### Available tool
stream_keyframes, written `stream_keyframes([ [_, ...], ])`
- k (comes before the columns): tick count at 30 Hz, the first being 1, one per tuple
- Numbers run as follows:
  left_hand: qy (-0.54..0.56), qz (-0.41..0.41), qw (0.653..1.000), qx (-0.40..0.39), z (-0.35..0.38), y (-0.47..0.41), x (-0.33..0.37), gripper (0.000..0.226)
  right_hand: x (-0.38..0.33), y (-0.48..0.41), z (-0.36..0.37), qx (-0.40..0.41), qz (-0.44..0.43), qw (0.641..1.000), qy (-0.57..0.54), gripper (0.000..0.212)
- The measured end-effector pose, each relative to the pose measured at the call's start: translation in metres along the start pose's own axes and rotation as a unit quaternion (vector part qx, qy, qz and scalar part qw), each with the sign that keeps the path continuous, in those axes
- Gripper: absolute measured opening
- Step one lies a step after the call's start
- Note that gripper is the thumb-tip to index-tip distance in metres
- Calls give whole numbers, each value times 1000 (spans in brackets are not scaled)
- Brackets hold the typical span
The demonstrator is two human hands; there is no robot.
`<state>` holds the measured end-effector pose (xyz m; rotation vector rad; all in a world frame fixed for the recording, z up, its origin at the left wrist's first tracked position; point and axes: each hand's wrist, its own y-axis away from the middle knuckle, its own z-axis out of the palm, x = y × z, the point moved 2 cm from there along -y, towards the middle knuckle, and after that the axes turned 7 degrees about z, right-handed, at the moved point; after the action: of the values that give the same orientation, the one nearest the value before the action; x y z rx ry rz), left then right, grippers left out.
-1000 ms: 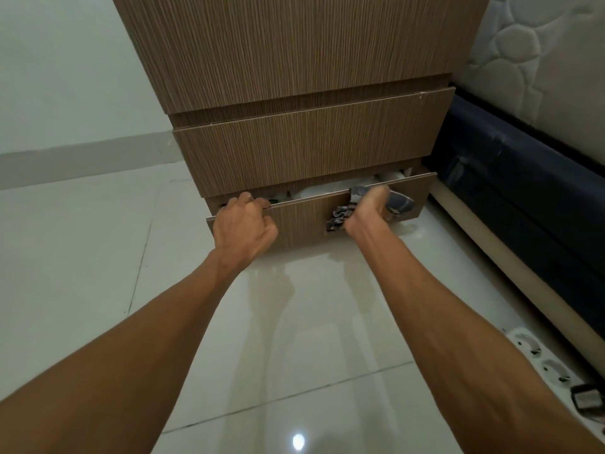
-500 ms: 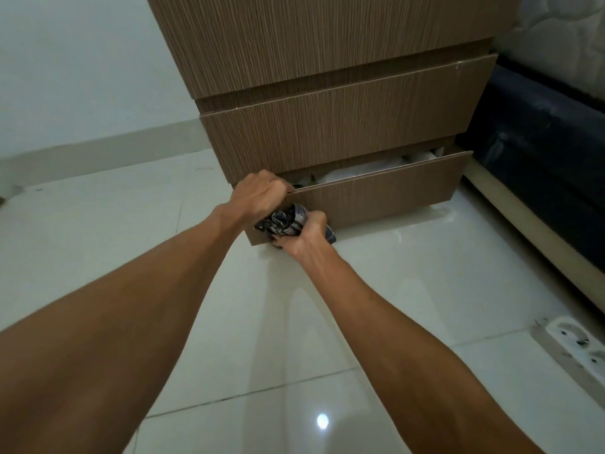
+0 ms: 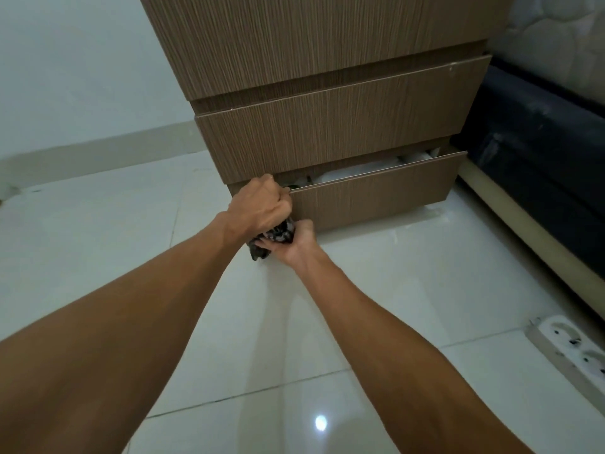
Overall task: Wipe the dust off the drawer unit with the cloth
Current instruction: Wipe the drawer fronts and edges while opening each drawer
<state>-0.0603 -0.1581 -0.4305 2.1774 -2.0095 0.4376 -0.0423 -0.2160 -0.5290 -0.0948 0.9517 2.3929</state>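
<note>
The brown wood-grain drawer unit stands on the tiled floor. Its bottom drawer is pulled out a little, with white things showing inside. My left hand grips the top edge of that drawer at its left end. Just below it, my right hand holds a crumpled dark patterned cloth against the lower left corner of the drawer front. Part of the cloth is hidden under my left hand.
A dark bed base with a white mattress stands right of the unit. A white power strip lies on the floor at the right edge. Glossy white tiles spread to the left and front.
My right hand has carried the cloth from the drawer's right part to its lower left corner, under my left hand. The left hand has kept its grip on the drawer edge.
</note>
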Motion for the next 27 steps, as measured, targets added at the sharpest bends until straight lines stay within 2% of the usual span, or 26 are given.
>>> stream_keyframes([
  [8,3,7,1000,-3,8,-15,-16,38,-121,21,-62,108,-61,992,33,53],
  [14,1,5,1000,-11,10,-19,-14,37,-194,55,-82,188,-159,968,51,49],
  [17,5,0,1000,-9,10,-18,-14,38,-218,67,-92,223,-241,944,23,41],
  [22,3,-11,1000,-10,5,-16,-7,34,-232,69,-91,283,-323,903,21,31],
  [25,19,-20,999,-25,2,-17,-7,35,-210,64,-65,249,-309,915,66,30],
  [27,31,-32,998,-32,-1,-18,-9,34,-186,57,-50,222,-277,933,58,23],
])
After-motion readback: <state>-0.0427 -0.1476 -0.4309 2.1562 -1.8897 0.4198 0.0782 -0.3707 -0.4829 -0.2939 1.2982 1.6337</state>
